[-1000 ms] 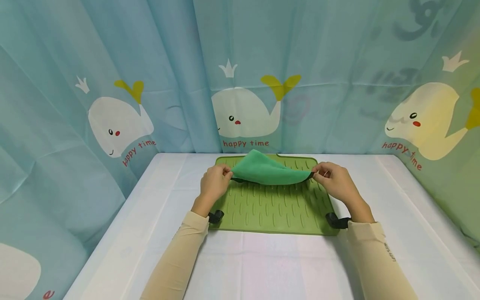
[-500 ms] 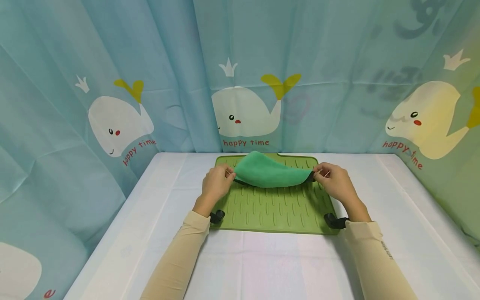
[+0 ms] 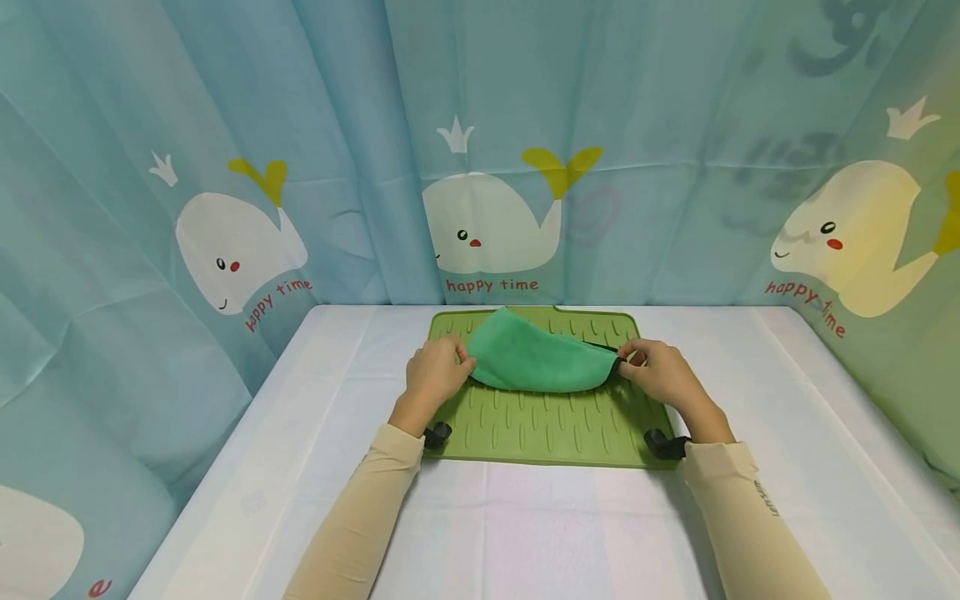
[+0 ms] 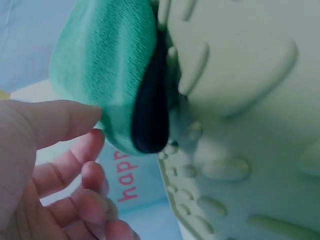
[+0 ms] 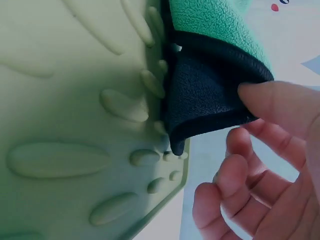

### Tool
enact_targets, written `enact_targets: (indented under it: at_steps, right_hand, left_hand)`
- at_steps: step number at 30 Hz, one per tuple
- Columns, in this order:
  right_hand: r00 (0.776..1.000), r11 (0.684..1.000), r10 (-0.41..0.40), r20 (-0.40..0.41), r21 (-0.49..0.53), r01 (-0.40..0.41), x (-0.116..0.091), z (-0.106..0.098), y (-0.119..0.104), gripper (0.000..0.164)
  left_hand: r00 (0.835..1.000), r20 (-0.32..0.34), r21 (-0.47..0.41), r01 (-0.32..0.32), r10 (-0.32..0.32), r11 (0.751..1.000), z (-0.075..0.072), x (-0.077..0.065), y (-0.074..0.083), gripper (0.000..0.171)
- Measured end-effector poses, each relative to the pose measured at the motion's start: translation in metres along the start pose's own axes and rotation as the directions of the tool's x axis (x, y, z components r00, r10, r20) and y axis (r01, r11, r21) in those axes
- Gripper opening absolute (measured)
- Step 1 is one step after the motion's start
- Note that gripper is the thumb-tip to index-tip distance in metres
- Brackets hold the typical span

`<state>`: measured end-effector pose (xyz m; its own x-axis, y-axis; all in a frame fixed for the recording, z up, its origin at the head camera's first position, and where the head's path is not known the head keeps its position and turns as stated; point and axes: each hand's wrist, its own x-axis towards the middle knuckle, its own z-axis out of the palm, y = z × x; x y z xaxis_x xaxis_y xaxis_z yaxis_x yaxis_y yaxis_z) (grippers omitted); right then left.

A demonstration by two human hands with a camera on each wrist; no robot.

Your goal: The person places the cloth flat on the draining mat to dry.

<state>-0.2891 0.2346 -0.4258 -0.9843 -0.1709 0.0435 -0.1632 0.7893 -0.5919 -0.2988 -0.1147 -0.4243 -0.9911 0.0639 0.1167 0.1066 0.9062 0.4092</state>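
A green microfiber cloth (image 3: 542, 357) with a black underside and dark edging hangs folded over the green ridged mat (image 3: 540, 433). At its left end my left hand (image 3: 437, 371) pinches it between thumb and forefinger. My right hand (image 3: 660, 371) pinches the opposite end. In the left wrist view the thumb presses the green side of the cloth (image 4: 107, 65), and the other fingers are loosely bent. The right wrist view shows the thumb on the black side of the cloth (image 5: 205, 90). Some of the cloth's underside is hidden.
The mat lies on a table with a white cover (image 3: 495, 533). Behind it hangs a blue curtain (image 3: 360, 167) with whale prints, and more curtain lines both sides. Each wrist wears a black camera mount.
Both hands have come lower and nearer to me with the cloth, the right one also slightly left. The cloth's front fold now hangs farther forward over the mat.
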Motion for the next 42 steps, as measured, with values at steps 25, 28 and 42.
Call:
enact_targets:
  at_steps: [25, 28, 42]
  right_hand:
    - [0.988, 0.988, -0.124, -0.090, 0.075, 0.131, -0.011, -0.014, -0.037, 0.010]
    - [0.988, 0.995, -0.075, -0.135, 0.051, 0.082, -0.011, -0.017, -0.029, 0.014]
    - [0.984, 0.999, 0.000, -0.176, 0.053, 0.010, -0.007, -0.017, -0.009, 0.021]
  left_hand:
    - [0.955, 0.068, 0.058, -0.292, 0.288, 0.955, 0.021, -0.012, 0.028, 0.024]
    - [0.964, 0.033, 0.132, -0.268, 0.266, 0.954, 0.020, -0.010, 0.021, 0.028]
    - [0.976, -0.043, 0.063, -0.209, 0.212, 0.976, 0.003, -0.001, 0.007, 0.022]
